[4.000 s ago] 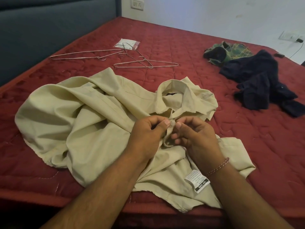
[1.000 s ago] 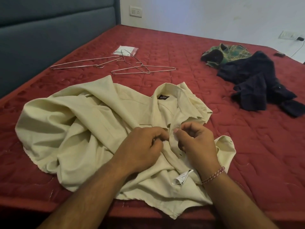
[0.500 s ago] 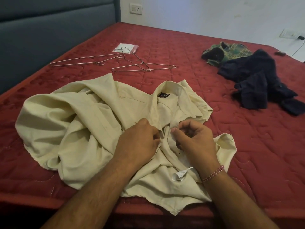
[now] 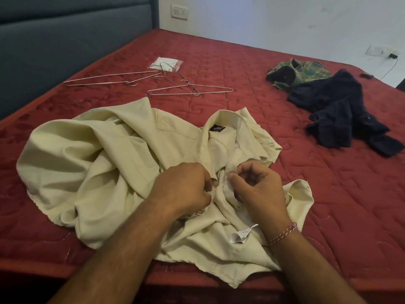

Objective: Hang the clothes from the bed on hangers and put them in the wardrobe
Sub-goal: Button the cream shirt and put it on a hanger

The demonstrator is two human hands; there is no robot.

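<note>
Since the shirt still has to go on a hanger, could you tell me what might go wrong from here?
1. The cream shirt hangs over the bed edge; tugging its placket with both hands, left hand and right hand, may slide it off.
2. The wire hangers lie crossed, so lifting one could drag another.

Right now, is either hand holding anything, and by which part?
Both hands grip the cream shirt at its front opening just below the collar: the left hand on one edge, the right hand pinching the other.
</note>
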